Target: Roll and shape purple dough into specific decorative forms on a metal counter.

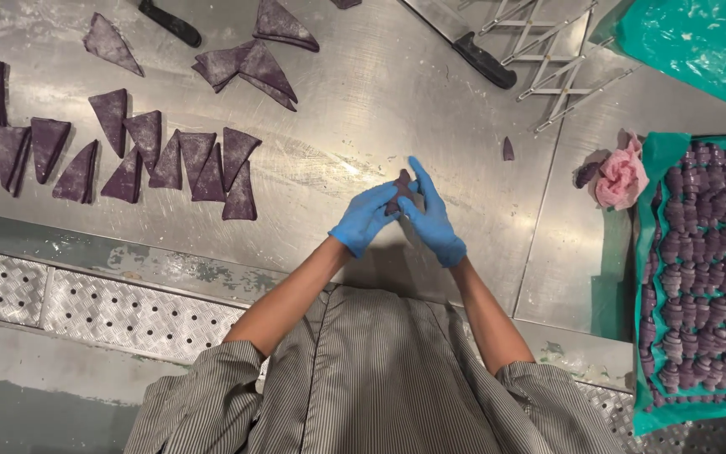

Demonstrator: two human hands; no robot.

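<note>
Dough, purple and dusted with flour, is what both gloved hands work on: one small piece of dough (398, 192) sits pinched between the palms, held just above the bench (363, 92) near its front edge.

Largest in view is that steel bench, scuffed and floury, running across the whole upper part of the head view. At the right lies a tray (647, 160) lined with teal plastic, filled with rows of rolled purple pastries (707, 269), close-packed. More teal plastic sheeting (699, 42) lies bunched in the top right corner. To the left, well apart from the hands, a row of cut dough triangles (161, 160) lies flat on the bench, some overlapping at their edges, with a few looser triangles (249, 69) further back. An expanding metal lattice cutter (552, 63) rests near the back right, and beside it a knife with a black handle (485, 60). Another black handle (170, 23) shows at the top left. A crumpled pink cloth (622, 178) lies just beside the tray's near corner, and a tiny dough scrap (507, 150) sits alone between the hands and the cutter.

The left hand (367, 219), in a blue glove, has its grip closed against the piece from the left side. The right hand (432, 220), also gloved blue, presses its grip on the same piece from the right, fingers pointing away from the body. Both forearms are bare below grey striped sleeves (212, 378).
</note>
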